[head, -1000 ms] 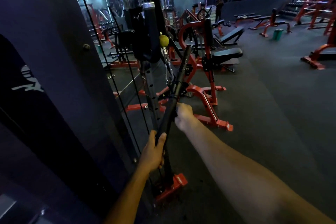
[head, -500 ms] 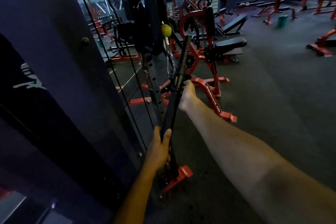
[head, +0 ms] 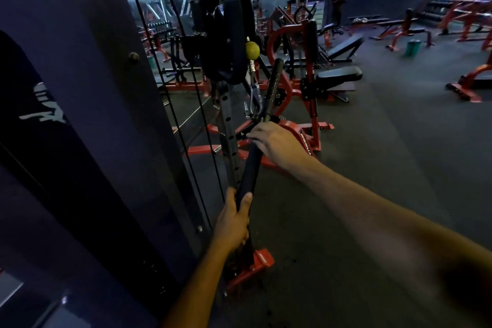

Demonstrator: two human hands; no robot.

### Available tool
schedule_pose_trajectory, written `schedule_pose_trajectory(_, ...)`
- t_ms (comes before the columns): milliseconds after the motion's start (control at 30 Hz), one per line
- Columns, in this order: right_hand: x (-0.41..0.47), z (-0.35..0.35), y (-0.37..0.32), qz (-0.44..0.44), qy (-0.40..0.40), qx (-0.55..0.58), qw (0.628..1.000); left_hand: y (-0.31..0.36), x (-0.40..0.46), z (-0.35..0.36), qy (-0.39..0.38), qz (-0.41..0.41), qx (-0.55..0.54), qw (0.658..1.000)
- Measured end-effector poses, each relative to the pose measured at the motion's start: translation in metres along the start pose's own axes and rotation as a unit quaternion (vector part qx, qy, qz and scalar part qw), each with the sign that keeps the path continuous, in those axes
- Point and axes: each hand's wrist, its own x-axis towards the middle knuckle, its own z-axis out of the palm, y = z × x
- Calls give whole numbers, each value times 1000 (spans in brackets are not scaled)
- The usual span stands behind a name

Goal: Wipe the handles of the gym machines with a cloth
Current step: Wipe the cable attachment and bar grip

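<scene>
A long black bar handle [head: 249, 170] hangs tilted from a carabiner [head: 254, 96] under a yellow ball stop [head: 252, 50] on the cable machine. My left hand [head: 231, 224] grips the bar's lower end, thumb up along it. Higher up, my right hand [head: 274, 141] wraps round the bar's middle, just below the carabiner. No cloth shows; whatever lies under my right palm is hidden.
The machine's dark side panel [head: 80, 114] fills the left, with cables [head: 186, 141] and a perforated upright [head: 229, 141] beside the bar. A red foot plate [head: 262, 261] sits below my left hand. Red benches and frames [head: 311, 82] stand behind, and a green bin [head: 412, 47] far right.
My right hand has slid up the bar from its lower half to the middle near the carabiner. My left hand keeps its grip on the lower end.
</scene>
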Motion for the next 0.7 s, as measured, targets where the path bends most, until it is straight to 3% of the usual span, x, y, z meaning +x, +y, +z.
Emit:
schedule_pose_trajectory(100,7,-11,3,-57,-71,-56,994,1,1,0,-2,0,-8,1000)
schedule_pose_trajectory(200,-6,-13,3,-80,-34,-75,993,3,1,-2,-7,0,-13,1000)
schedule_pose_trajectory(300,-38,0,10,-5,2,-59,998,4,2,-7,-15,-1,-9,1000)
schedule_pose_trajectory(433,-87,6,21,150,-87,-9,985,6,4,-16,-21,-4,5,1000)
schedule_pose_trajectory(700,-62,-12,14,222,17,121,967,38,20,-60,-59,-7,128,990)
